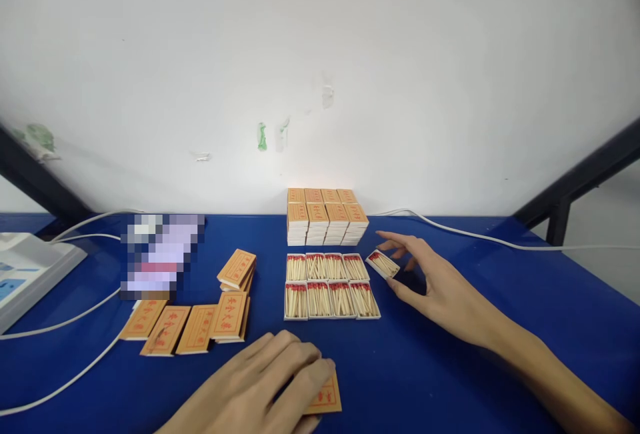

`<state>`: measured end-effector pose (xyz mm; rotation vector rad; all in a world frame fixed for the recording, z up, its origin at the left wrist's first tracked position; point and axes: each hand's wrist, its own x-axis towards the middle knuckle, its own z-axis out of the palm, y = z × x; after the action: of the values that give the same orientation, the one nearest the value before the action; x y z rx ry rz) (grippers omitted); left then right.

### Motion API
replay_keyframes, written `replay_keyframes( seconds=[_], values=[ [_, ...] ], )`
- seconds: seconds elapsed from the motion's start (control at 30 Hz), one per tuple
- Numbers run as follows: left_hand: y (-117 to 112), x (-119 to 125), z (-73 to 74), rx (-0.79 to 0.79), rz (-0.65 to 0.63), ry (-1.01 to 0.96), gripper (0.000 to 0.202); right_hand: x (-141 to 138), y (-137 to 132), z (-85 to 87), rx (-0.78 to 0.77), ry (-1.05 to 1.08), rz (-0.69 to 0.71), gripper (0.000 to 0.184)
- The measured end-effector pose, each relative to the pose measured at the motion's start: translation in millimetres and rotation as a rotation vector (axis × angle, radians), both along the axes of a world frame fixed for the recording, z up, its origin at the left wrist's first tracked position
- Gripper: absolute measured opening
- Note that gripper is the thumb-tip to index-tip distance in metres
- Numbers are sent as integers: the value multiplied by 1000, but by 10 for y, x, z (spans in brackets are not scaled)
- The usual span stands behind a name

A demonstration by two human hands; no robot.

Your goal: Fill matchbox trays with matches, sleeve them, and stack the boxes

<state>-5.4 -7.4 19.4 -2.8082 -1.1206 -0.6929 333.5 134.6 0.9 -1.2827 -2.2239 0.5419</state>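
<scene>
My right hand (427,274) reaches to an open tray of red-tipped matches (383,263), fingers closed round it on the blue table (450,367), just right of two rows of several open match trays (330,285). My left hand (270,381) lies near the front edge with its fingers pressed on an orange matchbox sleeve (326,397). A block of stacked closed matchboxes (325,216) stands behind the trays against the wall.
Several orange sleeves (190,327) lie in a row at the left, with a small pile (237,269) behind them. A blurred packet (160,254), a white device (30,274) and white cables (65,321) sit further left. Black frame bars stand at both sides.
</scene>
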Motion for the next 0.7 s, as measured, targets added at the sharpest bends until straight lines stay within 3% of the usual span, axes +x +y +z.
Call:
replay_keyframes(
  seconds=[0.13,0.27,0.4,0.5,0.7],
  values=[
    [32,-2,21,-21,-16,-5,32,-2,24,-26,2,3,-60,66],
    [51,-7,17,-16,-1,-45,30,18,60,-43,-16,31,-100,57],
    [37,-38,-17,-101,113,-205,24,6,28,35,6,97,-163,56],
    [20,-71,-59,-215,226,-359,35,-71,-96,148,46,147,-189,55],
    [26,-109,-120,-314,281,-472,46,-238,-513,262,24,155,103,59]
  ],
)
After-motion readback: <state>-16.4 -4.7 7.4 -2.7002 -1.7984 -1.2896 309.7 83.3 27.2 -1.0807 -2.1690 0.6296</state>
